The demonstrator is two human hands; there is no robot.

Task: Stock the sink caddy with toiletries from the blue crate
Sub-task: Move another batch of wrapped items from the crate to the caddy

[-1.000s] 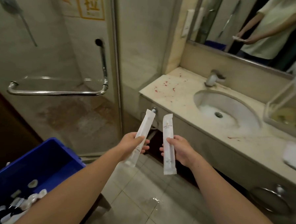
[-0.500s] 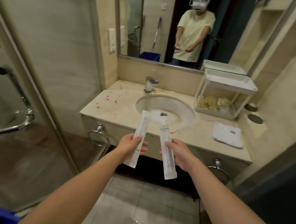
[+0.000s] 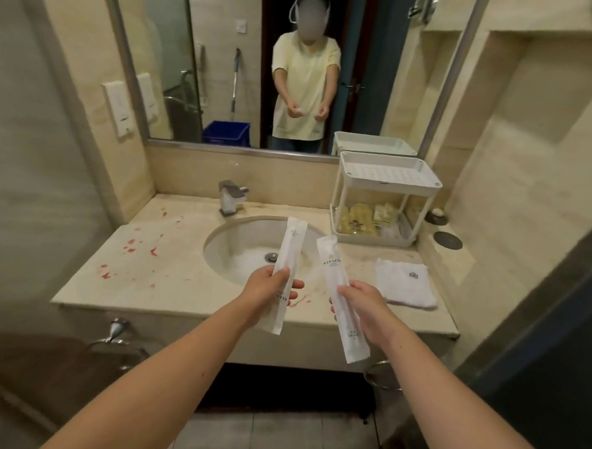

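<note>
My left hand (image 3: 267,291) grips a long white toiletry packet (image 3: 287,258), held upright over the front of the sink basin (image 3: 238,252). My right hand (image 3: 365,308) grips a second white packet (image 3: 333,271), tilted a little left. The white two-tier caddy (image 3: 390,174) stands at the back right of the counter; its top tray holds nothing and its lower tray (image 3: 372,240) holds several yellowish sachets. Both packets are in front of and left of the caddy. The blue crate (image 3: 227,133) shows only as a reflection in the mirror.
A chrome tap (image 3: 231,197) stands behind the basin. A folded white towel (image 3: 404,281) lies on the counter right of my right hand. Red smears (image 3: 139,250) mark the counter's left part. A soap dish (image 3: 435,216) and a round dark cap (image 3: 448,240) sit on the right ledge.
The view has swung right from the shower door and blue crate toward the sink and closed in on it. Both hands still hold their packets, now nearer the counter and caddy.
</note>
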